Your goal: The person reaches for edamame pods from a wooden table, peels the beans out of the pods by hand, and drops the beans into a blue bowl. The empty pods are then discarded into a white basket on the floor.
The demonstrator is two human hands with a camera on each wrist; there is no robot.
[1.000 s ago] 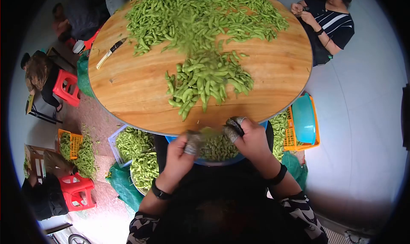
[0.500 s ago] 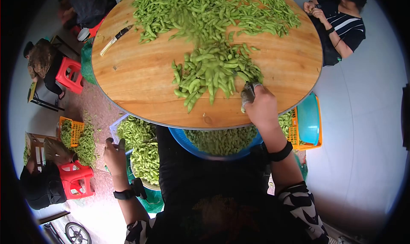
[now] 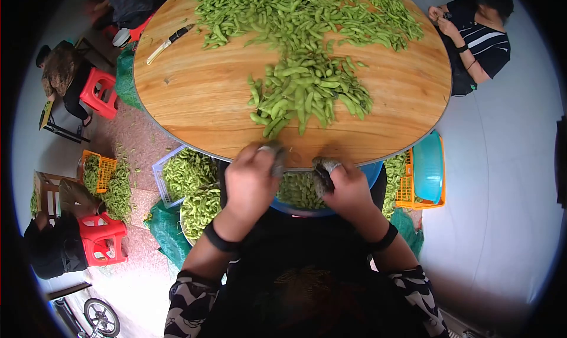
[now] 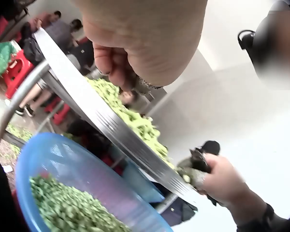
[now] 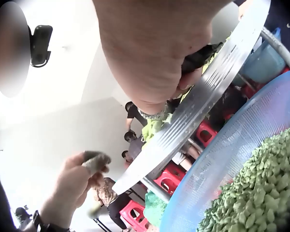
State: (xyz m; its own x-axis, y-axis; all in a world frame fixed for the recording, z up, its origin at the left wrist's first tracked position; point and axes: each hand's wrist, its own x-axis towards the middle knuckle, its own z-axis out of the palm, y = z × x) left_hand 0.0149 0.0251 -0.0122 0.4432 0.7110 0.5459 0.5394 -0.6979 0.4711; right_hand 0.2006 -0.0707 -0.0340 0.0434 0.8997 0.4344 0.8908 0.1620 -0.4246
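Head view: daylight-bright, soft. Table (image 3: pixel 201 104) evenly lit, warm, faint sheen, pods readable. Floor (image 3: pixel 142 267) burnt nearly white at lower left; upper left dim, stools and people there sinking into shade. Wall (image 3: pixel 508 137) pale at right, darkening toward lower right. Strong fisheye: outlines bow, sides stretch, black surround, blue fringe along the right edge. Left hand (image 3: pixel 251 181) and right hand (image 3: pixel 348 190) smeared at the fingertips.

Wrist views: tilted, hazy, low contrast. Walls washed out; glare streaks on the metal rim (image 4: pixel 108 125). Beans (image 5: pixel 261 203) at lower right fairly legible.
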